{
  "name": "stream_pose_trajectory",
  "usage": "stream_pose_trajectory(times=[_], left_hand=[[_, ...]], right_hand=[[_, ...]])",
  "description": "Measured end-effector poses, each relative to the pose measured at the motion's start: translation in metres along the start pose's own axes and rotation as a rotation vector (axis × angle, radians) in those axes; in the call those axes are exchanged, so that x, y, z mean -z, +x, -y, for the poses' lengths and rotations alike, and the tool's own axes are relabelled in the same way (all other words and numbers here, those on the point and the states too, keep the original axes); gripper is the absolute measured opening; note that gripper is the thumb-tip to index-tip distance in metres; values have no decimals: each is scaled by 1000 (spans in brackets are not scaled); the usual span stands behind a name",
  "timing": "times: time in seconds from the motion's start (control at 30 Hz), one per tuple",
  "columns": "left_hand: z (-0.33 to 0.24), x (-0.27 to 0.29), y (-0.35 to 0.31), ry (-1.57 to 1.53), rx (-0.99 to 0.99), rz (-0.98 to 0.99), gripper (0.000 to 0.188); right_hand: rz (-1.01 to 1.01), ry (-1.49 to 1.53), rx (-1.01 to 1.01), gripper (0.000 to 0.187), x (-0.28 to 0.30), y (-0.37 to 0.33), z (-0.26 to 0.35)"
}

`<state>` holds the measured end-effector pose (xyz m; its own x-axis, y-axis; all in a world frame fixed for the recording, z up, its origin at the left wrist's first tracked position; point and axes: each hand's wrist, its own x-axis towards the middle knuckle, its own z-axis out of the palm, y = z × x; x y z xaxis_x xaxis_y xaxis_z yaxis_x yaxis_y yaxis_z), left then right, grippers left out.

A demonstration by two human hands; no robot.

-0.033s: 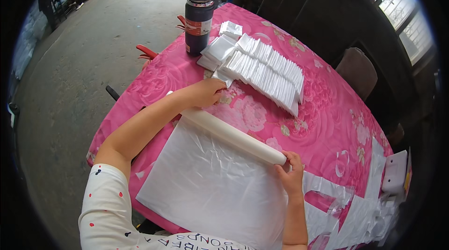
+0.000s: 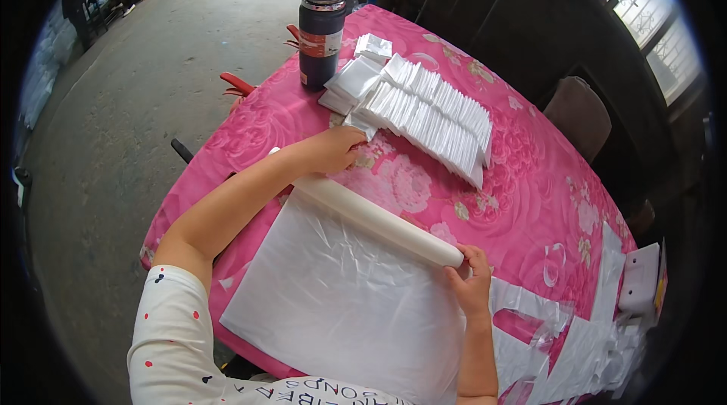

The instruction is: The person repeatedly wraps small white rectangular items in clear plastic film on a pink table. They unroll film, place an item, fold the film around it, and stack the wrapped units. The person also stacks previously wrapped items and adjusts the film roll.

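A white roll of thin plastic film point(image 2: 379, 219) lies slantwise across the pink flowered tablecloth. From it a wide, slightly creased white sheet point(image 2: 341, 291) spreads toward my body. My right hand point(image 2: 473, 278) grips the roll's right end, fingers at its rim and thumb on the near side. Reaching over the roll's left part, my left hand point(image 2: 337, 149) has its fingers curled against a folded white packet point(image 2: 361, 126); what they pinch, if anything, is hidden. Just beyond stands a long row of folded white packets point(image 2: 432, 113), with flatter ones point(image 2: 354, 81) beside it.
A dark flask point(image 2: 321, 34) stands at the table's far left. Red-handled tools point(image 2: 238, 85) jut past the left edge. Loose white film pieces point(image 2: 530, 322) and a pale plastic box point(image 2: 640, 280) lie at the right. A chair back point(image 2: 579, 117) is beyond the table.
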<state>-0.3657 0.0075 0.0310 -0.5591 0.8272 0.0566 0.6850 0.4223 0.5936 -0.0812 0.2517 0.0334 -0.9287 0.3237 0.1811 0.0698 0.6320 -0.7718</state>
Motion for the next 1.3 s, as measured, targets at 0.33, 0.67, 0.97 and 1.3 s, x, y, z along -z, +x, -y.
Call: stream_pose_trajectory(times=[0.33,0.67,0.97,1.3], left_hand=[[-1,4,13,41,49,-17,31],[-3,-6,-6,258,-156,-362,27],[22,-1,4,311,-243,-262,23],[39,-1,28,749,-449,-252,7]], right_hand=[[-15,52,22,46,-3,-2,-4],[-38,176,-49,46,-8,-6,-9],[-55,179,-52,47,-9,-7,-11],[-47,206,-46,48,-10,-9,-10]])
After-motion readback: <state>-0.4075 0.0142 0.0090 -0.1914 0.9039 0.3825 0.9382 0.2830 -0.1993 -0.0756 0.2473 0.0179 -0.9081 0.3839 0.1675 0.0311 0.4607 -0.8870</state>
